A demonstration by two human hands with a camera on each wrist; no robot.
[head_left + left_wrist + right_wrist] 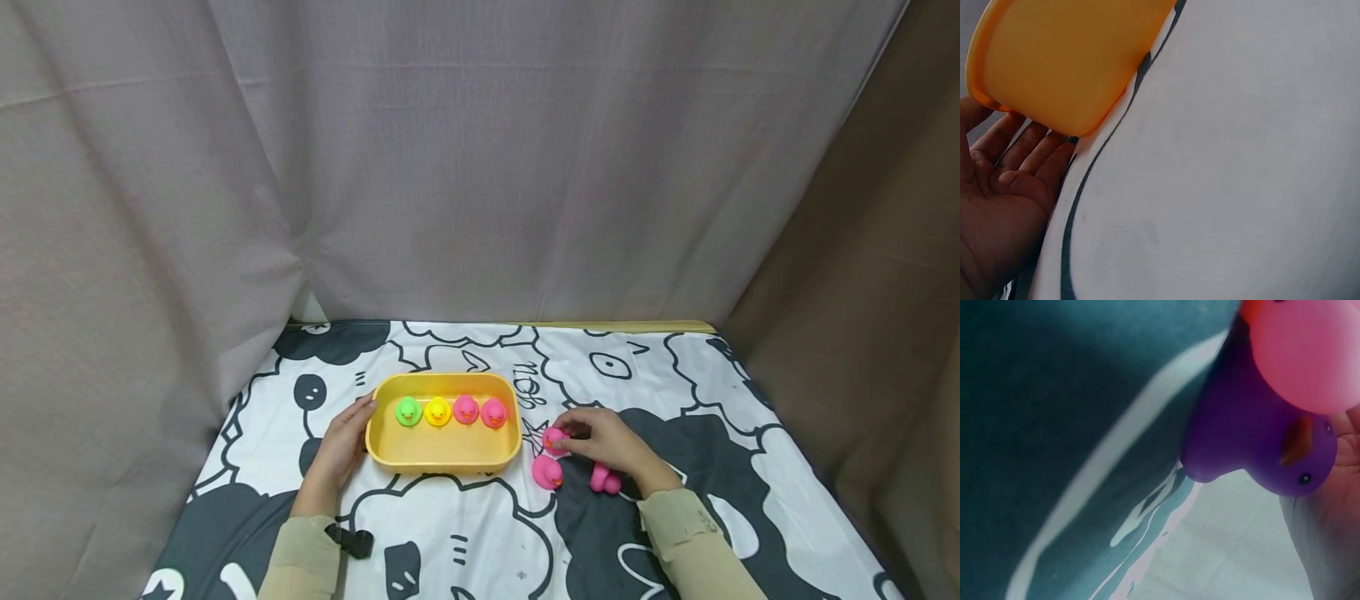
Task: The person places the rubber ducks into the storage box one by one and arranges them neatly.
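Observation:
A yellow tray (446, 457) holds a green duck (408, 412), a yellow duck (438, 412) and two pink ducks (466, 409) in a row. At its left end, my left hand (345, 437) holds the rim; the left wrist view shows the fingers against the outer wall of the tray (1066, 69). To the tray's right, my right hand (607, 437) pinches a pink toy duck (553, 440) between thumb and fingers. Just below it sits another pink duck (547, 472). The right wrist view shows a pink duck (1310, 356) and a purple-looking duck (1241, 431); the fingertips are hidden there.
Under the right wrist lies a pink shape (604, 479), partly covered by the hand. A black-and-white patterned cloth (465, 550) covers the table. Grey curtains (480, 167) hang behind it, and a brown one (862, 333) hangs at the right. A black strap (352, 542) sits on the left sleeve.

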